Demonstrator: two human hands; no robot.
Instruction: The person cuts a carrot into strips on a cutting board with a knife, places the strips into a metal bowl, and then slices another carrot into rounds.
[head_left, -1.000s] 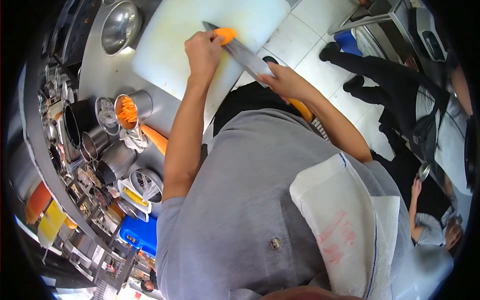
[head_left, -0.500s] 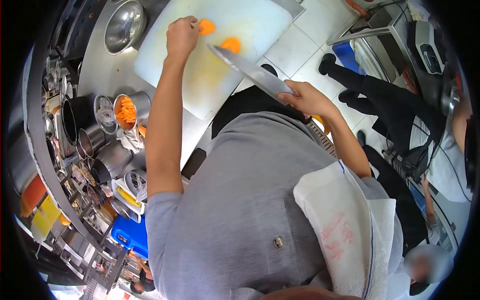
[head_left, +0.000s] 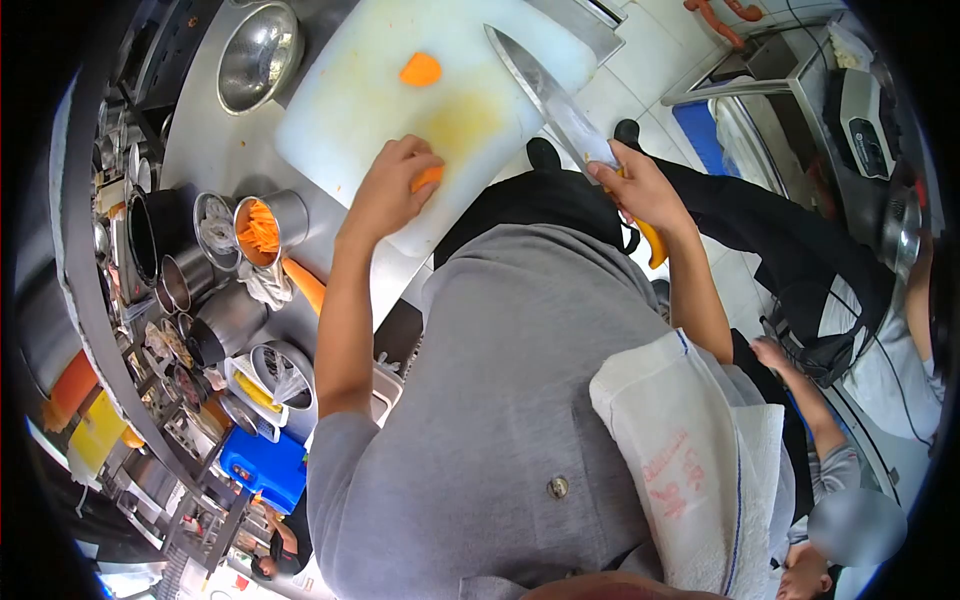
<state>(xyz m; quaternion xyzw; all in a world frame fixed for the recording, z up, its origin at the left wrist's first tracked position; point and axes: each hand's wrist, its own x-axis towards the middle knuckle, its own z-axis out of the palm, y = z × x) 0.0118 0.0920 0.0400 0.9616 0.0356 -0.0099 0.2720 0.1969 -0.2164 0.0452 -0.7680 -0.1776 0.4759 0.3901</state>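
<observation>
Under our hands the steel bench (head_left: 215, 150) carries a white cutting board (head_left: 350, 95), with a metal bowl (head_left: 258, 42) beyond our left hand. Our right hand (head_left: 640, 185) grips a yellow-handled knife (head_left: 555, 95), blade raised over the board's right edge. Our left hand (head_left: 385, 195) closes over one carrot piece (head_left: 428, 176) at the near edge; another carrot chunk (head_left: 420, 70) lies farther up, well apart.

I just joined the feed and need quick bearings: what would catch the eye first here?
The big knife, blade over the far right of the white cutting board, gripped by the right hand. Next, the orange carrot piece under the left hand at the board's near edge, with another carrot chunk lying alone farther up. Left of the board, a steel cup of carrot strips.
</observation>
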